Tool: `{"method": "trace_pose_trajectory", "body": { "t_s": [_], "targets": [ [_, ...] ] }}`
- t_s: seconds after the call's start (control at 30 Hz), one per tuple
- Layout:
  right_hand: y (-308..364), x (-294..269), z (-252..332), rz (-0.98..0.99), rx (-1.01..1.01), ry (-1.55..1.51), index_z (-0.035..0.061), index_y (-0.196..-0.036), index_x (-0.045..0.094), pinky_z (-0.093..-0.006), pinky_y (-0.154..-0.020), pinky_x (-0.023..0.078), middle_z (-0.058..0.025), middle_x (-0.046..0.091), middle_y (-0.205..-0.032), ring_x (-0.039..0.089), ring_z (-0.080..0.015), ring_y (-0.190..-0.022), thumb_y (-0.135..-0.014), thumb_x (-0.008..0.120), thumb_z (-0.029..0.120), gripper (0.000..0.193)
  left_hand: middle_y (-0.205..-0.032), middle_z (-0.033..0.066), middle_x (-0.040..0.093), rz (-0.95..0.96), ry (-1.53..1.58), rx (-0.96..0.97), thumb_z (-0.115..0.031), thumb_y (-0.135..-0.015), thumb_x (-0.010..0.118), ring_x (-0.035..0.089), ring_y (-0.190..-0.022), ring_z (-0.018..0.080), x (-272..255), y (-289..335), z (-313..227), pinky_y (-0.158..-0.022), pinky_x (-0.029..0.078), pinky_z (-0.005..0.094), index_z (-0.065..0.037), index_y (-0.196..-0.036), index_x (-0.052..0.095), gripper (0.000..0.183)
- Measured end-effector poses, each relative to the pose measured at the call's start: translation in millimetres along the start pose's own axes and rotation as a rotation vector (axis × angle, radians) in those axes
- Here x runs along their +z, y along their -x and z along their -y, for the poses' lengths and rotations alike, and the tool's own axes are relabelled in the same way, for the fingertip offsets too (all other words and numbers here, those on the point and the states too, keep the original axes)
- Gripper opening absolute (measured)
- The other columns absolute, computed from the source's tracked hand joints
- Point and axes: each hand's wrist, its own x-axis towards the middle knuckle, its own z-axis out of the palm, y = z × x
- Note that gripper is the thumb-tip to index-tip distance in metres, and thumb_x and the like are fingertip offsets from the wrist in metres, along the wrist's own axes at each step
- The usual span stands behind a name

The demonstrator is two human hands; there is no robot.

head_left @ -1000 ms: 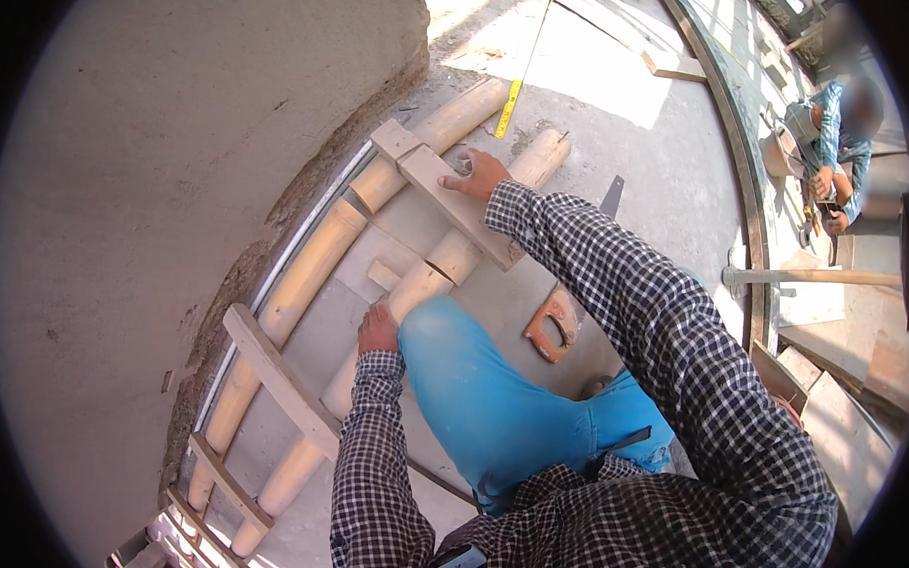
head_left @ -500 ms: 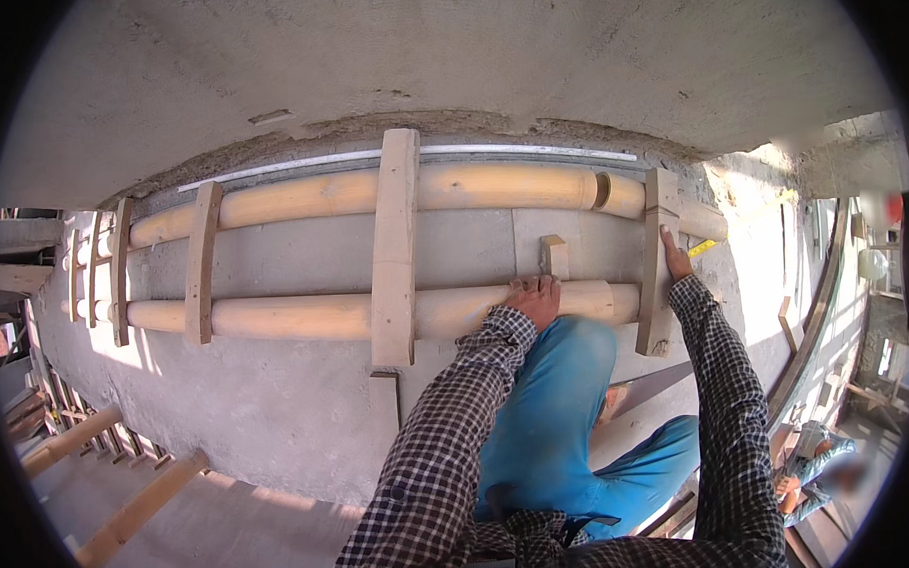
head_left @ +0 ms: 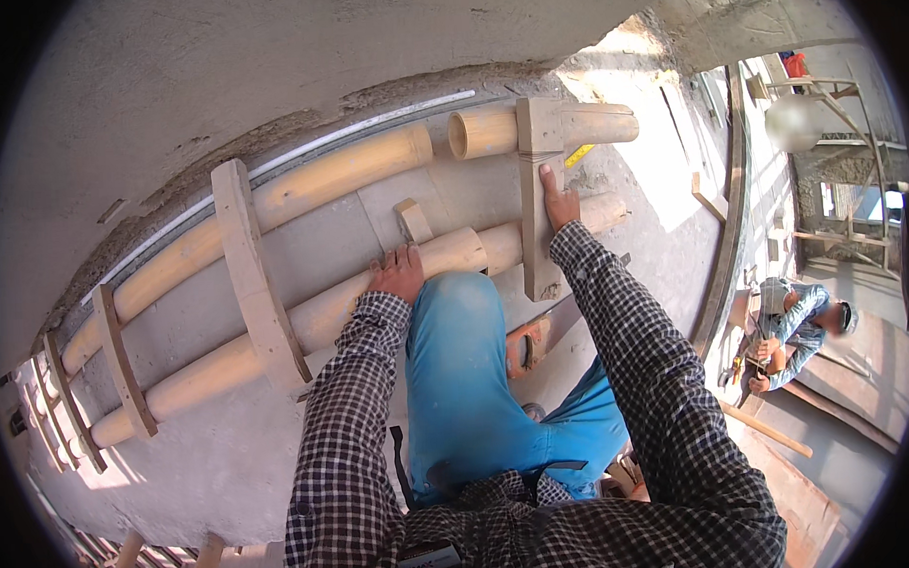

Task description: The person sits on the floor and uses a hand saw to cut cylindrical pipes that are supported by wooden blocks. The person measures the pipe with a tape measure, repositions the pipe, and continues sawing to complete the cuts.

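Note:
My left hand (head_left: 399,273) lies over the lower long wooden pole (head_left: 340,303), fingers bent around its top. My right hand (head_left: 560,197) grips a flat wooden crosspiece (head_left: 541,226), one digit stretched along its face and the other fingers partly hidden. That crosspiece lies across two short round pole pieces, the upper one (head_left: 599,126) and the lower one (head_left: 604,211). A wide gap parts the upper short piece from the long upper pole (head_left: 346,178). At the lower pole the two cut ends lie close together. A small wood block (head_left: 412,220) sits between the poles.
Further crosspieces (head_left: 256,271) span the long poles at left. An orange saw handle (head_left: 525,350) shows beside my knee. Yellow measuring tape (head_left: 578,154) lies beyond the right crosspiece. A concrete wall (head_left: 267,70) rises behind; a person (head_left: 801,327) crouches at far right.
The short end section has come away from the long upper pole, and the gap there has widened. Both hands keep their holds. My view has turned and shifted toward the right.

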Motion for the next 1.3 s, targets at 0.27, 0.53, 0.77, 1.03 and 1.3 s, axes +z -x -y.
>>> {"method": "trace_pose_trajectory", "body": {
  "t_s": [0.27,0.53,0.77,1.03,1.3],
  "targets": [
    [106,-62,28,-0.113,-0.007,-0.379,-0.0046,-0.106,0.072,-0.0353,-0.088,0.051,-0.0169,0.074,-0.1,0.07,-0.0248,-0.094,-0.083,0.073,0.056,0.065,-0.134,0.0217,0.055,-0.014,-0.099,-0.036,-0.017,-0.101,0.045,0.058,-0.122,0.0344,7,-4,14,-0.097,0.05,0.0583,0.001,-0.129,0.049,0.033],
    [170,-162,-15,-0.452,-0.16,-0.434,-0.0045,-0.099,0.071,-0.0366,-0.078,0.051,-0.013,0.072,-0.088,0.068,-0.0232,-0.084,-0.088,0.067,0.059,0.064,-0.124,0.0165,0.059,-0.187,-0.153,0.055,-0.016,-0.1,0.045,0.062,-0.113,0.0317,30,-23,20,-0.09,0.054,0.0497,-0.002,-0.128,0.049,0.032],
    [171,-241,-69,-0.498,0.027,-1.064,-0.0027,-0.118,0.057,-0.0369,-0.075,0.058,-0.0119,0.065,-0.091,0.067,-0.022,-0.084,-0.085,0.046,0.083,0.093,-0.117,0.0144,0.06,-0.259,-0.185,0.073,-0.019,-0.1,0.046,0.063,-0.109,0.0316,40,-30,34,-0.084,0.056,0.0491,-0.003,-0.12,0.051,0.026],
    [182,-390,-94,-0.509,-0.12,-1.414,0.0083,-0.12,0.054,-0.0389,-0.067,0.06,-0.0092,0.062,-0.094,0.066,-0.0199,-0.079,-0.087,0.039,0.084,0.084,-0.12,0.0217,0.062,-0.109,0.124,-0.024,-0.036,-0.092,0.063,0.063,-0.108,0.0384,28,-38,43,-0.09,0.053,0.0483,0.0,-0.127,0.053,0.051],
    [311,-491,-183,-0.391,0.003,-1.47,0.0082,-0.109,0.062,-0.0381,-0.059,0.059,-0.0107,0.061,-0.081,0.063,-0.0234,-0.065,-0.083,0.05,0.083,0.08,-0.121,0.0218,0.062,-0.098,0.157,-0.045,-0.034,-0.092,0.062,0.063,-0.109,0.0382,23,-45,42,-0.091,0.052,0.0479,0.001,-0.127,0.053,0.05]
  ]
}}
